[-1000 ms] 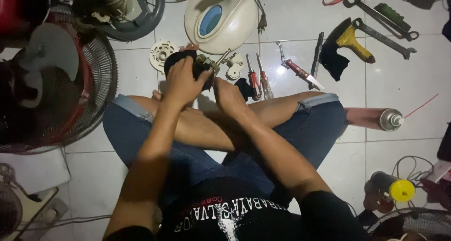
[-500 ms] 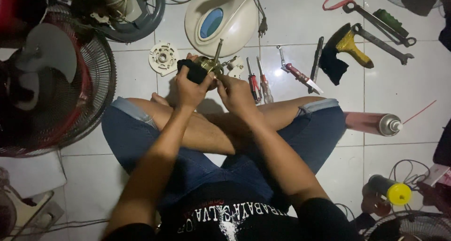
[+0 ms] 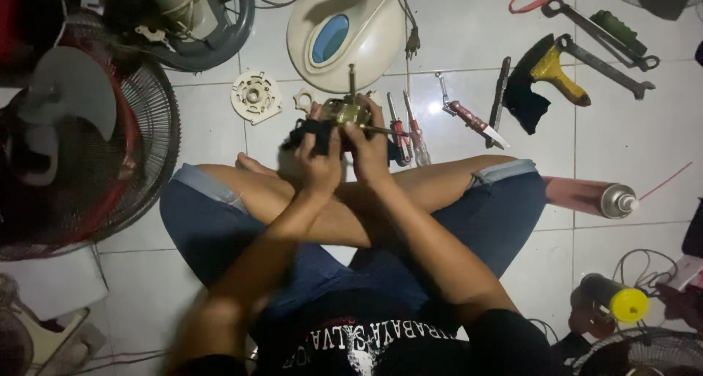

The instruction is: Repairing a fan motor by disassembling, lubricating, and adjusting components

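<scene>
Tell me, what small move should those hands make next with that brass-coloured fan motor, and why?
Probably wipe on along the motor: the left hand presses a dark cloth against its side while the right hand steadies it above the crossed legs, shaft pointing up.

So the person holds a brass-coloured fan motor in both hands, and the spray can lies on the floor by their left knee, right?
Not quite: in the head view the spray can lies by the right knee. Both the left hand and right hand do hold the brass-coloured fan motor.
</scene>
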